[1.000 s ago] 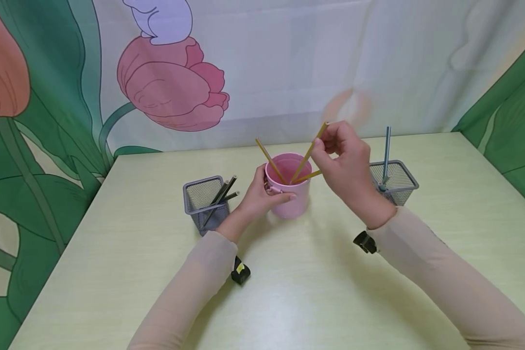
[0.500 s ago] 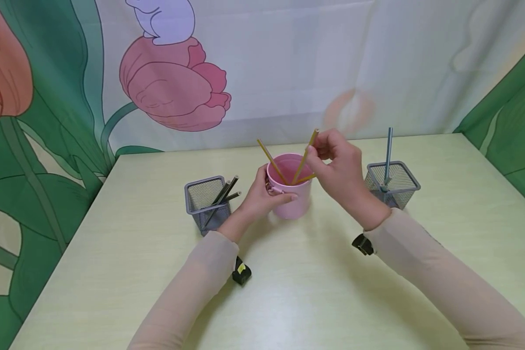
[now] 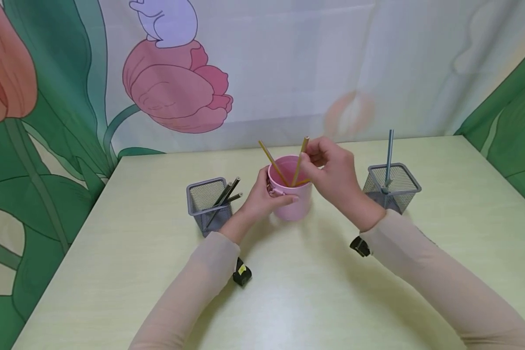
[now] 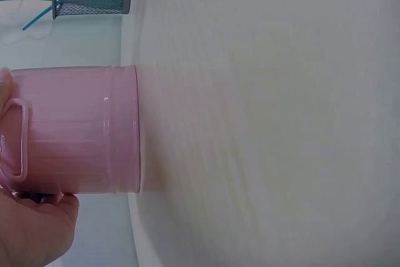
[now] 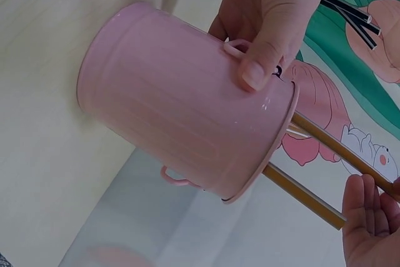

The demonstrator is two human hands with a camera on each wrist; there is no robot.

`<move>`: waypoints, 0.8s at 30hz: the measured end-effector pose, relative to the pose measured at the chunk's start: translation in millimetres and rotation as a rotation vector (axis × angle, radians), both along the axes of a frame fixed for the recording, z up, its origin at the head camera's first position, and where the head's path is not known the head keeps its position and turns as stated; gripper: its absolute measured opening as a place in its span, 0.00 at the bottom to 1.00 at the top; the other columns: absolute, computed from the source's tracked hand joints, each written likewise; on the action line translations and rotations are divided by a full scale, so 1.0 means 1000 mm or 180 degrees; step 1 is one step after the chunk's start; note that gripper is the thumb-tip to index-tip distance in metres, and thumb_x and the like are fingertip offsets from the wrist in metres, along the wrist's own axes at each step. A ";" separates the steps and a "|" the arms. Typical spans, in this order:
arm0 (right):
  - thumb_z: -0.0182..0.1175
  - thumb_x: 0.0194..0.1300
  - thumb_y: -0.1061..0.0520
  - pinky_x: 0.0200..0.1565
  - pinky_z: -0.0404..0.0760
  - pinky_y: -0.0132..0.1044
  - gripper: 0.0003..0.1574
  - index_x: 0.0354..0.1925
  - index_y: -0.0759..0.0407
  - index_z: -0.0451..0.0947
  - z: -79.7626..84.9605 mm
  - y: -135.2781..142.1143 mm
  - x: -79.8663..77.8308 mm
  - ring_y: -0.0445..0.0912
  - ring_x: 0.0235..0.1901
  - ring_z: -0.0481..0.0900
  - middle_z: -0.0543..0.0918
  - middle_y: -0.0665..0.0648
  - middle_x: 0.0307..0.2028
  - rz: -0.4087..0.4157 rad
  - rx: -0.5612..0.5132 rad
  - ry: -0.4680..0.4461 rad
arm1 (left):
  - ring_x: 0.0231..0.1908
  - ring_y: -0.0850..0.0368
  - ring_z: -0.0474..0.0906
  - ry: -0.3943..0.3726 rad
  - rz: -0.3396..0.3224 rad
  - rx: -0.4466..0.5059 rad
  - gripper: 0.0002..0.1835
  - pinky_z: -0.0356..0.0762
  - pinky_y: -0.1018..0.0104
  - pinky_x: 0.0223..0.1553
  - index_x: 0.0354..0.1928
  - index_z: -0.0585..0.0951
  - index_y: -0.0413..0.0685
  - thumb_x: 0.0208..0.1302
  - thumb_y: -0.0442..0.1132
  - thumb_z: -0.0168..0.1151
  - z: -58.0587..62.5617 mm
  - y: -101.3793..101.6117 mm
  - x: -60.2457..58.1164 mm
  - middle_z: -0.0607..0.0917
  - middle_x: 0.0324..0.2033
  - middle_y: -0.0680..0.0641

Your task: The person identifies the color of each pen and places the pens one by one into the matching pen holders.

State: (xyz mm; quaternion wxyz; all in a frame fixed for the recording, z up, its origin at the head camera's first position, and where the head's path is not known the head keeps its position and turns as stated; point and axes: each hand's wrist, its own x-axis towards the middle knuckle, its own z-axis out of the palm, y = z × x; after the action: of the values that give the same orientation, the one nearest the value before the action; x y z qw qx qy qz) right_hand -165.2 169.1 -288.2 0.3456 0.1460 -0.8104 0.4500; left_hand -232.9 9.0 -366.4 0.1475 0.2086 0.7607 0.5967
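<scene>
A pink pail [image 3: 292, 208] with small side handles stands on the table in the head view. My left hand [image 3: 264, 195] grips its left side near the rim, thumb across the front. Above the rim, my right hand [image 3: 334, 170] pinches a yellow pencil [image 3: 296, 174] whose lower end is inside the pail. Another yellow pencil [image 3: 272, 160] leans left against the rim, and a third [image 3: 304, 182] lies low toward the right, partly behind the right hand. The right wrist view shows the left thumb [image 5: 256, 70] on the pail wall and the pinched pencil [image 5: 337, 146] reaching the right fingers.
Left of the pail is a grey mesh holder [image 3: 196, 212] with several dark pencils [image 3: 227, 192]. At the right stands another mesh holder [image 3: 409, 188] with a blue pencil [image 3: 390, 153] upright in it. A printed curtain [image 3: 284, 73] hangs behind the table [image 3: 297, 291].
My right hand has moved left and down with the pinched yellow pencil, which now stands steeper and deeper in the pail. My left hand has kept its grip.
</scene>
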 end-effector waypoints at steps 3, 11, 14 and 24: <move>0.56 0.56 0.70 0.31 0.76 0.22 0.03 0.32 0.71 0.75 -0.002 0.000 0.001 0.48 0.25 0.80 0.83 0.62 0.26 0.0013 0.0059 -0.0101 | 0.65 0.49 0.63 0.0003 0.0013 -0.0016 0.50 0.63 0.56 0.66 0.70 0.50 0.45 0.51 0.35 0.72 -0.001 0.000 0.000 0.65 0.64 0.43; 0.56 0.56 0.70 0.31 0.78 0.23 0.03 0.32 0.70 0.76 -0.005 0.000 0.002 0.48 0.26 0.81 0.83 0.62 0.27 0.0077 0.0116 -0.0308 | 0.65 0.48 0.64 0.0033 0.0009 -0.0002 0.50 0.63 0.57 0.66 0.70 0.50 0.44 0.51 0.34 0.72 -0.001 0.001 -0.002 0.65 0.64 0.42; 0.56 0.56 0.69 0.31 0.78 0.24 0.03 0.32 0.70 0.76 -0.005 -0.001 0.001 0.48 0.26 0.81 0.83 0.62 0.27 0.0090 0.0146 -0.0325 | 0.65 0.49 0.63 0.0033 0.0004 -0.0002 0.50 0.63 0.57 0.66 0.70 0.50 0.44 0.51 0.34 0.72 -0.001 0.000 -0.002 0.65 0.64 0.42; 0.58 0.56 0.68 0.33 0.79 0.28 0.03 0.31 0.69 0.77 -0.002 -0.001 -0.001 0.49 0.27 0.81 0.83 0.62 0.28 0.0124 0.0219 -0.0423 | 0.65 0.48 0.63 0.0013 -0.0017 -0.0026 0.50 0.63 0.56 0.66 0.70 0.50 0.45 0.52 0.35 0.72 0.000 0.000 -0.001 0.64 0.64 0.43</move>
State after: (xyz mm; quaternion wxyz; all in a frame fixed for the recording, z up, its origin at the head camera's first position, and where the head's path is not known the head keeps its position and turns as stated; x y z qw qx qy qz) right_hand -165.8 167.7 -289.9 0.2770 0.1434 -0.8435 0.4372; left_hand -233.6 9.2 -366.0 0.1483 0.2112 0.7629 0.5927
